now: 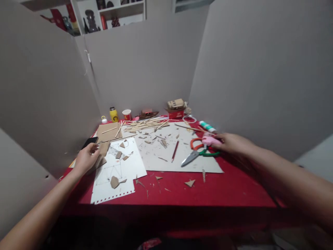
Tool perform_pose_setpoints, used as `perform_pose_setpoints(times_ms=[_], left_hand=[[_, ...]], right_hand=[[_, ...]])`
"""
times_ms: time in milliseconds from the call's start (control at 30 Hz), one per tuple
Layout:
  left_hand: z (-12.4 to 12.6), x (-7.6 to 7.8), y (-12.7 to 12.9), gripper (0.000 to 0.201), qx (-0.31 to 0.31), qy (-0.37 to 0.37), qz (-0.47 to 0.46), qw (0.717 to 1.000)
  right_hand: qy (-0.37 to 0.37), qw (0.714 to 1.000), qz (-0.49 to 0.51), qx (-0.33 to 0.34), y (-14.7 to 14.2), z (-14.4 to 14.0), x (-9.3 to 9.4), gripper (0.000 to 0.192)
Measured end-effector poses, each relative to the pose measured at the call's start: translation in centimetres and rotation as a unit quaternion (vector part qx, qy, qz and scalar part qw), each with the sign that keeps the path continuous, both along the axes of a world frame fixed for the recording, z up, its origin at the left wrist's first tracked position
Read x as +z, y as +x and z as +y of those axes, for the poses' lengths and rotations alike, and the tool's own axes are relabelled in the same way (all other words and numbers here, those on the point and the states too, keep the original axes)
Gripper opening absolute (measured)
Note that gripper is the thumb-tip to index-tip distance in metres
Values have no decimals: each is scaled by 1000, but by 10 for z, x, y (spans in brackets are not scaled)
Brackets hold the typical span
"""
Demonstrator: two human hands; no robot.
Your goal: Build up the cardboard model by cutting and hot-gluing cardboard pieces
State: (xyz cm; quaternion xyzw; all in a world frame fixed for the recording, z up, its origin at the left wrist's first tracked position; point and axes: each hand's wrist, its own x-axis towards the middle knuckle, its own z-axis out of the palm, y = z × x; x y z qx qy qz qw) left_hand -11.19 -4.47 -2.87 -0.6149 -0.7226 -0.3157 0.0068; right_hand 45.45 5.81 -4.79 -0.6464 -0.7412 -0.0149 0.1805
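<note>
Home craft corner: red table [223, 194] strewn with cardboard scraps [114, 181], wooden sticks [145, 125], scissors [197, 152]; knick-knack shelf [114, 14] behind.

Left hand [87, 158] gripping cardboard piece [102, 154], right hand [230, 143] closed around pink tool [210, 140], beside scissors [199, 151]

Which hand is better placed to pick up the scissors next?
Right. The right hand already rests by the scissors handles, holding a pink object. The left hand is across the table, gripping a cardboard piece.

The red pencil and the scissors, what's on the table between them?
In the head view, only the grey mat with tiny scraps lies between the red pencil and the scissors; the right hand rests at the scissors' handles.
</note>
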Motion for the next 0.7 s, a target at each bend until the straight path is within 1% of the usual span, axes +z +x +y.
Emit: perform_pose_setpoints(times_ms=[100, 167, 233, 333, 400, 500, 600, 700], left_hand=[[20, 0, -1, 37, 6, -31, 33, 999], [31, -1, -2, 44, 9, -55, 59, 997], [40, -2, -3, 49, 9, -80, 82, 993], [48, -5, -5, 51, 6, -109, 110, 988], [51, -6, -6, 53, 4, -120, 123, 985], [53, -8, -7, 57, 3, -129, 132, 983], [53, -12, -8, 61, 10, -139, 135, 981], [54, -18, -9, 63, 24, -148, 132, 980]], right_hand=[[-95, 994, -60, 3, 2, -1, 2, 25], [-130, 988, -86, -9, 1, -2, 7, 24], [-134, 986, -101, -19, -3, -4, 15, 25], [-100, 989, -108, -15, -19, -14, 29, 29], [-72, 992, -107, 16, -36, -25, 37, 31], [-53, 988, -107, 93, -71, -43, 42, 35], [-54, 977, -113, 172, -109, -58, 39, 39], [-70, 962, -119, 236, -144, -68, 30, 39]])
